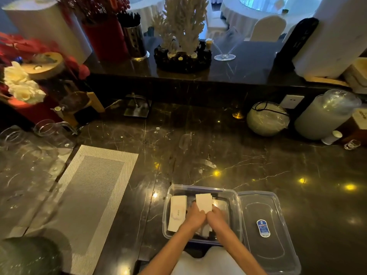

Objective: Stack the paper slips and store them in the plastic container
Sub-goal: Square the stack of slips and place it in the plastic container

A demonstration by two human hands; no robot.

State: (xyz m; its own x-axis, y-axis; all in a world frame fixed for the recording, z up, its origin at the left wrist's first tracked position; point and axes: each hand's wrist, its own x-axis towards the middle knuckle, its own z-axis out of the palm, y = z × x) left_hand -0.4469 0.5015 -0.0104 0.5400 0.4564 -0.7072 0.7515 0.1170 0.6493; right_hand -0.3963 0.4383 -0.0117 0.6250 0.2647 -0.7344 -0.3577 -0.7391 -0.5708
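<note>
A clear plastic container [233, 197] sits on the dark marble counter near the front edge. Inside it, along the left wall, lies a white stack of paper slips [177, 212] with "love" printed on top. My left hand [195, 216] and my right hand [217, 216] are both inside the container, side by side, holding a second white stack of slips [204, 202] tilted up on its edge. More paper shows under my wrists, mostly hidden. The container's clear lid [265, 229] lies flat just to the right, with a blue label on it.
A grey woven placemat [89, 191] lies to the left. Glass jugs [53, 133] stand at the far left, wrapped plastic bundles [267, 118] at the right back. A raised bar ledge [198, 76] with a white coral ornament [182, 30] and a martini glass [225, 54] runs behind.
</note>
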